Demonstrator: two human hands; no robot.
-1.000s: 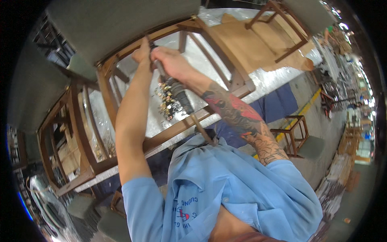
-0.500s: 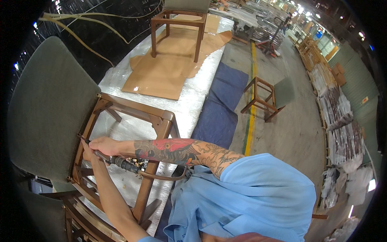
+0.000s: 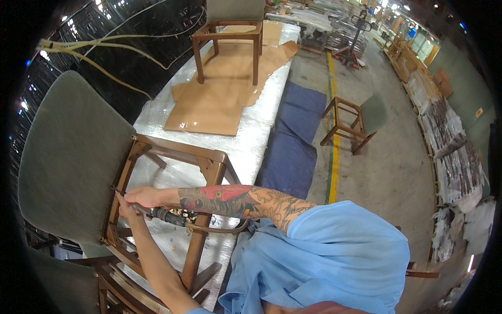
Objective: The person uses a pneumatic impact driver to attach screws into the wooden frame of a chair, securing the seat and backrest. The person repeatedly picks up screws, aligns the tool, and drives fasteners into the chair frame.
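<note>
My right hand [image 3: 142,196], at the end of the tattooed arm, is closed around a dark power screwdriver [image 3: 170,216] with a hose at its back end. The tool's thin bit points at the rail of a brown wooden chair frame [image 3: 194,238], where the grey upholstered backrest [image 3: 73,157] joins it. My left hand [image 3: 125,208] is at the front of the tool, close to the bit; its fingers are pinched there and partly hidden. The frame has no seat panel and stands on a plastic-wrapped table [image 3: 251,149]. Small hardware pieces [image 3: 185,213] show partly behind my right forearm.
A second chair [image 3: 230,35] stands on cardboard [image 3: 204,118] farther along the table. Blue cloth [image 3: 290,141] lies beside the table. Another chair [image 3: 350,125] is on the floor by a yellow line. Part of a further chair [image 3: 112,282] is at lower left. Yellow hoses [image 3: 99,44] hang at upper left.
The view has shifted slightly, so the scene sits a little lower and farther right. Both hands stay at the same rail with the screwdriver.
</note>
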